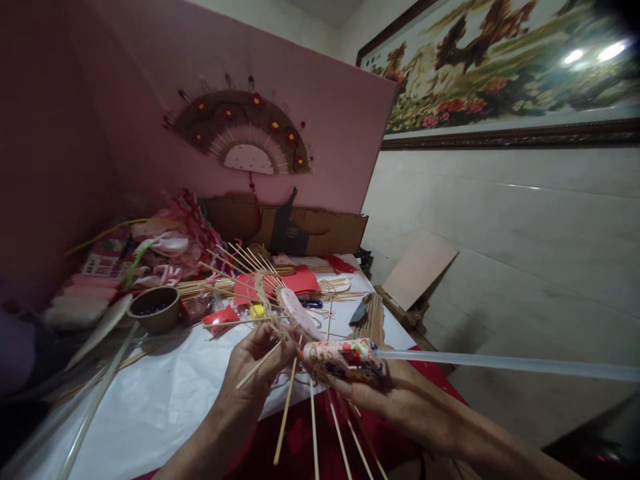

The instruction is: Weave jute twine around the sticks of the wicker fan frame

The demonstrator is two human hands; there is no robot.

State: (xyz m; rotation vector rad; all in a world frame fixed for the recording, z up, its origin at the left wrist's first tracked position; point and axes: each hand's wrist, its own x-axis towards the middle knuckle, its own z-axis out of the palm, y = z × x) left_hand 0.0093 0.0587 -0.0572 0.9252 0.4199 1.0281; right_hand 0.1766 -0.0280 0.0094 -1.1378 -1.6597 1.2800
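Between the fingers of my left hand (263, 360) is a fan frame made of thin wooden sticks, with a pale dotted half-round base (299, 312) and a strip of twine (265, 300) across the sticks. Several stick ends (286, 413) stick out toward me below the hand. My right hand (367, 393) is closed around a hot glue gun (345, 357) with a colourful patterned body. A long translucent glue stick (500, 363) runs out of its rear to the right. The gun's nozzle points left, close to the twine and my left fingers; whether it touches cannot be made out.
A finished fan (240, 127) hangs on the pink board (340, 133). On the white-covered table (165, 387) are a bowl (154, 310) of dark beads, red paper (303, 280), loose sticks (200, 289) and bagged supplies (160, 243). Corrugated cardboard (370, 317) lies at the right edge.
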